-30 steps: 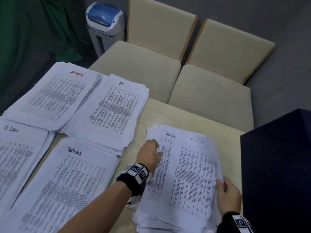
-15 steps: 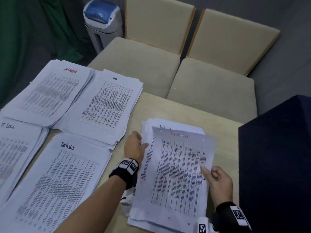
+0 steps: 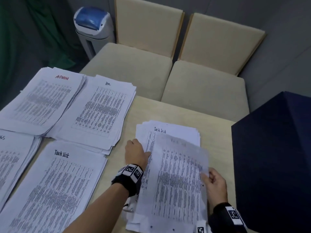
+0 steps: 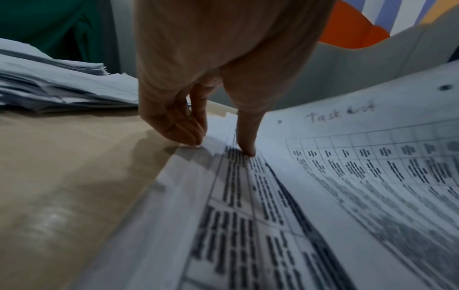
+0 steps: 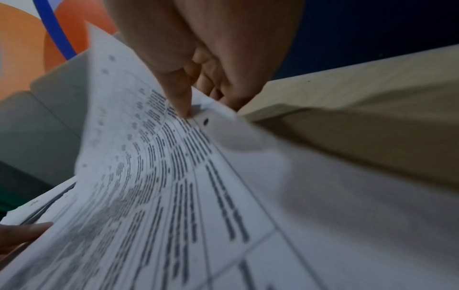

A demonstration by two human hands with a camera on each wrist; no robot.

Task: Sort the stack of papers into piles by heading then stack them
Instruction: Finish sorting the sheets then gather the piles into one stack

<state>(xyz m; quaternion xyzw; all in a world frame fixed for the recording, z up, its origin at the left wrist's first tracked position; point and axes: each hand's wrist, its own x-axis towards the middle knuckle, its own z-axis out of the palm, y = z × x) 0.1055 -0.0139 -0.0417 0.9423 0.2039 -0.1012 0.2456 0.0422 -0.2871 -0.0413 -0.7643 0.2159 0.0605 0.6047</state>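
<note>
The unsorted stack [image 3: 170, 132] lies on the table's right part, and the sheet showing on it is headed "Task List". My right hand [image 3: 210, 179] pinches the right edge of the top sheet [image 3: 178, 179], thumb [image 5: 181, 102] on top, and holds it curved up off the stack. That lifted sheet [image 4: 372, 149] carries a faint "Task List" heading. My left hand [image 3: 136, 152] holds the stack's left edge, with the thumb [image 4: 246, 137] pressed on the paper and curled fingers [image 4: 178, 127] against the rim. Sorted piles lie to the left: ADMIN [image 3: 45, 101], Hr [image 3: 101, 111], Task List [image 3: 55, 190] and one at the frame edge [image 3: 13, 158].
A dark blue box [image 3: 272, 157] stands close against the right of the stack. Two beige chairs [image 3: 131, 64] face the table's far edge, with a blue-lidded bin [image 3: 92, 26] behind them. Bare tabletop [image 3: 168, 111] shows beyond the stack.
My right hand has raised the top sheet off the stack. My left hand has slid back to the stack's left edge.
</note>
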